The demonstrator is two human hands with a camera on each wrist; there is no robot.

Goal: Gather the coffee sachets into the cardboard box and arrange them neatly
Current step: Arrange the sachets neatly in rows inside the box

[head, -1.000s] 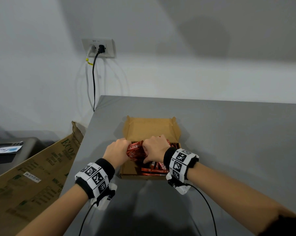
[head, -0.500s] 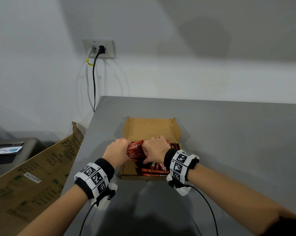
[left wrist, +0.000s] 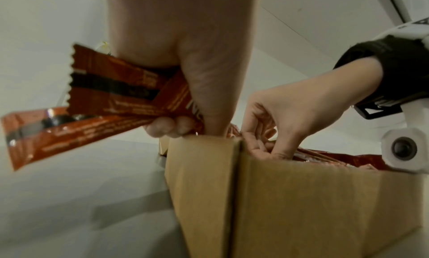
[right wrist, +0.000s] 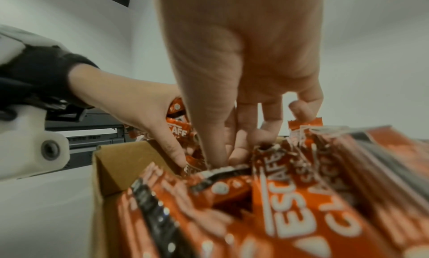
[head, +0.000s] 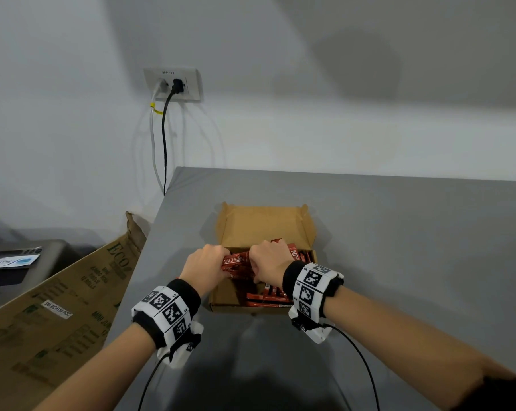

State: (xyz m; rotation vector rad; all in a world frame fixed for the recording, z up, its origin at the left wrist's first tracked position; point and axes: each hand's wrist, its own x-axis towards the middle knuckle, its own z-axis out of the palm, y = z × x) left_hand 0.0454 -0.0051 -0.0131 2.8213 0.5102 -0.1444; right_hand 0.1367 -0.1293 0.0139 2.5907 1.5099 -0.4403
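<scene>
On the far left, a big flat brown carton [head: 58,295] leans beside the grey table [head: 399,247]. Two cords hang from the wall socket [head: 173,84] above the table's corner. The person's left hand [head: 204,269] is at the left edge of the cardboard box [head: 265,223]. Its fingers are curled around a bunch of red coffee sachets [left wrist: 111,89], and the ends of these stick out past the box's left wall. The box sits open on the table with its lid flap standing up at the back. More red sachets [right wrist: 290,197] lie in a messy heap inside it. The right hand [head: 268,264] is just beside the left one, with its fingers [right wrist: 241,133] reaching down into the heap. Whether they pinch a sachet cannot be told.
</scene>
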